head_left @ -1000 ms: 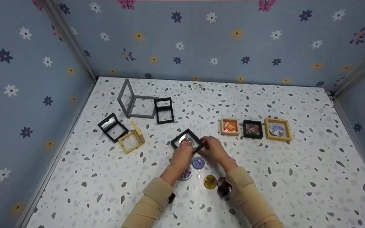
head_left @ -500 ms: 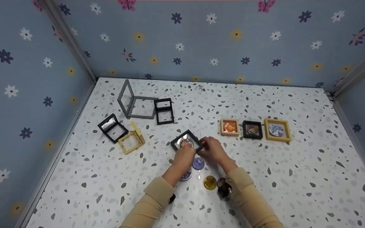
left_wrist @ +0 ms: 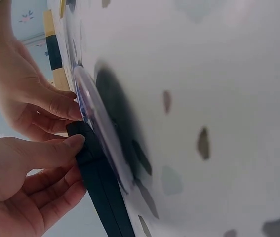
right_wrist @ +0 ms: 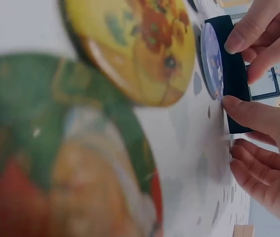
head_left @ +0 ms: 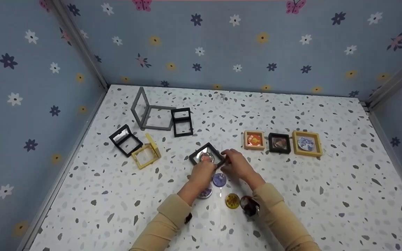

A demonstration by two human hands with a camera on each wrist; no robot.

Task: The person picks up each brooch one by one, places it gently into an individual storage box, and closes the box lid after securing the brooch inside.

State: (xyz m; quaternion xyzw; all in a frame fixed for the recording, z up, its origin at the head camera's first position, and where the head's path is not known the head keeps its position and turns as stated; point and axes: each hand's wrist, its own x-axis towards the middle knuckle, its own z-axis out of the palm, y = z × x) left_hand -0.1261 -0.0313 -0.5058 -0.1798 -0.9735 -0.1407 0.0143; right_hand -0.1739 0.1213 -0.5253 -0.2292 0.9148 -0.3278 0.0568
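Observation:
Near the middle of the table is a black square display frame with a round badge showing inside it. My left hand pinches the frame's near edge; the left wrist view shows its thumb on the black rim and its fingers curled below. At the right corner, my right hand grips the same frame between thumb and fingers. Just in front of the frame lie a lilac badge and a purple badge, the latter partly hidden by the left hand. A yellow flowered badge lies closer to me.
A dark badge sits beside the right sleeve. Back left stand opened frames: grey, black, another black and yellow. At right, beige, black and yellow frames hold round badges.
Both hands stay on the black frame with hardly any movement. The left fingers have shifted slightly, showing more of the badge inside. The right forearm has moved a little to the right.

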